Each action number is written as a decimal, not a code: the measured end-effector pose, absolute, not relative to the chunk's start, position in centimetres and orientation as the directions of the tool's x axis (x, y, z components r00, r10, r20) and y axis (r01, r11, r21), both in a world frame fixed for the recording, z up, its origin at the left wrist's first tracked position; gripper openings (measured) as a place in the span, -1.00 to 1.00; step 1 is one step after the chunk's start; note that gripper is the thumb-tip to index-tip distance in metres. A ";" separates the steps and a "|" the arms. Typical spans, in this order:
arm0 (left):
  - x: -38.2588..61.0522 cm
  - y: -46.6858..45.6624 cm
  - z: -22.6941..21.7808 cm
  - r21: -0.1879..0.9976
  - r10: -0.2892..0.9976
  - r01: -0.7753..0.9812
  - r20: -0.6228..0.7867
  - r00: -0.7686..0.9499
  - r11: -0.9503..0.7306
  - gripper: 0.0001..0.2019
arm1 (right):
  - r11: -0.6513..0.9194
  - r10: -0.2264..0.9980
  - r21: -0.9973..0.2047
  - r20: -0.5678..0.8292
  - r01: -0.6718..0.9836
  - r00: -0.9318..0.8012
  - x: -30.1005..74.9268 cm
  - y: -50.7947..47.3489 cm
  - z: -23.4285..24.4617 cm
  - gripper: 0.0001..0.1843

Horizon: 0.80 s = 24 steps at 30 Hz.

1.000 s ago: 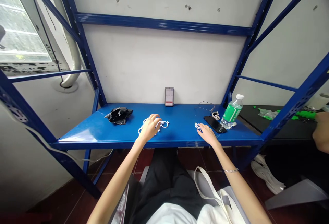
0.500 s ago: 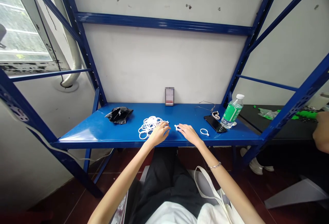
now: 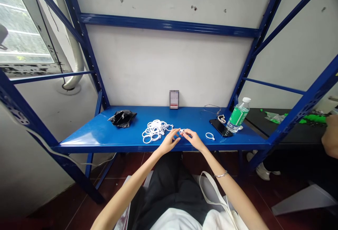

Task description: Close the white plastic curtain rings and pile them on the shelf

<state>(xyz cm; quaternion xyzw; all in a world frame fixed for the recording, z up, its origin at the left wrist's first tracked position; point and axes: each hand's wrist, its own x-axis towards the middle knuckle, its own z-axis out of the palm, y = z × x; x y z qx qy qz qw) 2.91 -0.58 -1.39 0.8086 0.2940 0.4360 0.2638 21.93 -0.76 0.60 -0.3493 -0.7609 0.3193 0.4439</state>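
Observation:
A small white plastic piece (image 3: 182, 130), apparently part of a white curtain ring, is pinched in the fingertips of my right hand (image 3: 194, 140) just above the table; the fingers hide much of it. My left hand (image 3: 169, 143) faces it from the left, thumb and forefinger apart, with the fingertips close to the piece. Whether they touch it I cannot tell. A loose pile of white curtain rings (image 3: 154, 128), each with a small eyelet, lies left of my left hand. One single curtain ring (image 3: 210, 136) rests on the table to the right of my right hand.
On the blue table (image 3: 105, 140) lie a crumpled black plastic bag (image 3: 123, 118), a dark phone (image 3: 220, 128) and eyeglasses (image 3: 211, 109). A green-labelled water bottle (image 3: 238, 115) stands at the right. A small upright screen (image 3: 174, 99) leans at the wall. Another person's arm (image 3: 330, 135) shows far right.
My left hand has moved right, away from the pile of rings, toward my right hand. The right hand has lifted the white piece slightly and turned inward.

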 end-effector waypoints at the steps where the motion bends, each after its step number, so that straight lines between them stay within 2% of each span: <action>1: 3.1 -0.6 -1.5 0.723 0.725 0.207 0.538 0.431 -0.659 -0.63 | 0.501 0.822 -0.847 0.403 0.175 -0.402 21.6 -0.9 0.6 -0.66; 4: 3.4 -0.6 -1.6 0.837 0.800 0.116 0.457 0.389 -0.535 -0.67 | 0.361 0.830 -0.932 0.304 0.036 -0.467 20.9 -0.9 0.3 -0.64; 8: 3.3 -0.5 -1.5 0.919 0.840 -0.004 0.362 0.405 -0.394 -0.60 | 0.282 0.849 -0.959 0.258 -0.018 -0.461 21.0 -0.6 0.1 -0.63; 13: 3.0 -0.6 -0.9 0.962 0.853 -0.023 0.253 0.456 -0.273 -0.55 | 0.203 0.828 -0.977 0.203 -0.057 -0.523 21.2 -0.4 0.4 -0.63; 18: 3.0 -1.2 0.0 0.982 0.810 -0.159 0.177 0.559 -0.104 -0.57 | 0.143 0.790 -0.985 0.172 -0.097 -0.589 21.3 -0.6 0.7 -0.65; 24: 3.3 -1.2 0.0 0.979 0.838 -0.199 0.140 0.528 -0.038 -0.55 | 0.019 0.805 -0.979 0.134 -0.201 -0.578 20.2 -0.1 0.1 -0.65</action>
